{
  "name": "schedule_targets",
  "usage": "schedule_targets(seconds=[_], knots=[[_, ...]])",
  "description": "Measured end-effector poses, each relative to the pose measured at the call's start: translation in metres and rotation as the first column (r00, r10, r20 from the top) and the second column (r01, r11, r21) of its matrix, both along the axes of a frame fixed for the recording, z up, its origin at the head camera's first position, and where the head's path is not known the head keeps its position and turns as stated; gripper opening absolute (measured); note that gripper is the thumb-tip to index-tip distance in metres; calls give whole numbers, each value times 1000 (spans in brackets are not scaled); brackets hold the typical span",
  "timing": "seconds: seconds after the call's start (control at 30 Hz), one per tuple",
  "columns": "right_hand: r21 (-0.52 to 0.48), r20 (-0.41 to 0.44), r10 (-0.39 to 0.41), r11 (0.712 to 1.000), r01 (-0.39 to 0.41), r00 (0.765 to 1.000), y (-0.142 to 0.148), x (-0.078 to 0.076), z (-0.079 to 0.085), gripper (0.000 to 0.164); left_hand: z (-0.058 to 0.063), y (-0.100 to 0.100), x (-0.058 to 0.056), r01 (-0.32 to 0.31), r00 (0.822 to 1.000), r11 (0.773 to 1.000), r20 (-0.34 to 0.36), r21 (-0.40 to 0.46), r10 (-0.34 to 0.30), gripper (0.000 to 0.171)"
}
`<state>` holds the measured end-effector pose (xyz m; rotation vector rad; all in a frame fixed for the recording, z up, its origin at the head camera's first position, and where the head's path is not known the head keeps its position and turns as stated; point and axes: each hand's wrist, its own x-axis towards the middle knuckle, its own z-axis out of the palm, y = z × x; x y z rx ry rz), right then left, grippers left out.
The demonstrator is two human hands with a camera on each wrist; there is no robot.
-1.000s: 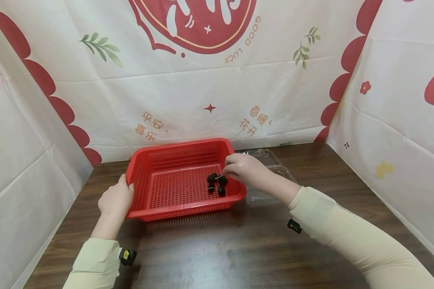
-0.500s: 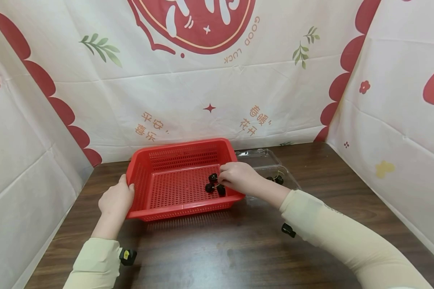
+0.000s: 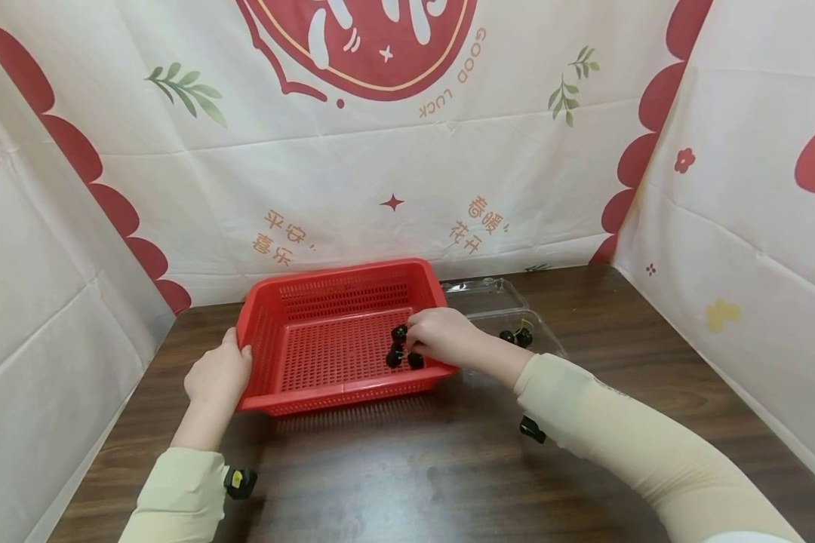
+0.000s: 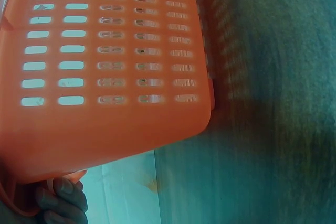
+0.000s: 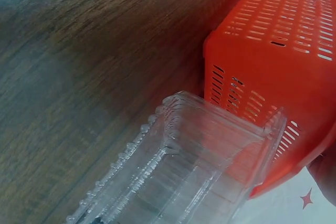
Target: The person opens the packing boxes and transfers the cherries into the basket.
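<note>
A red slotted plastic basket [image 3: 342, 354] stands on the table. My left hand [image 3: 219, 373] grips its left rim; in the left wrist view, curled fingers [image 4: 63, 200] show under the rim. Several dark cherries [image 3: 394, 359] with thin stems lie near the basket's right wall. Over them my right hand [image 3: 441, 333] reaches in across the right rim, fingertips together at the stems of a pair of cherries. The hand covers part of the fruit and the exact pinch is partly hidden. In the right wrist view, only a sliver of that hand [image 5: 324, 174] shows.
Right of the basket sits an open clear plastic clamshell box [image 3: 546, 332], with dark cherries [image 3: 524, 337] in it and its lid [image 3: 482, 296] laid back. It is close against the basket wall. Printed cloth walls [image 3: 353, 166] enclose the brown wooden table [image 3: 380, 467].
My right hand has moved slightly left and down, deeper into the basket, and the cherries by its fingertips have shifted a little. The left hand and basket stay put.
</note>
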<state>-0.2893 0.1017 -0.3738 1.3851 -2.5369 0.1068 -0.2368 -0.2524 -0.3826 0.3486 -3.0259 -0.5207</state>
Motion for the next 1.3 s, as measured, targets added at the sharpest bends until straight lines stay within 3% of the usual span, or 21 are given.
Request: schedule_targets(seconds=[0.33, 0.9, 1.3], knots=[[50, 25, -20, 999, 18, 999, -6, -2, -2, 10, -2, 0, 0, -6, 1000, 1000, -2, -1, 6, 51], [103, 87, -174, 981, 165, 981, -16, -7, -6, 11, -3, -1, 1, 5, 1000, 1000, -11, -1, -5, 51], [122, 18, -295, 949, 290, 955, -21, -11, -10, 19, -1, 0, 1, 9, 1000, 1000, -10, 0, -9, 51]])
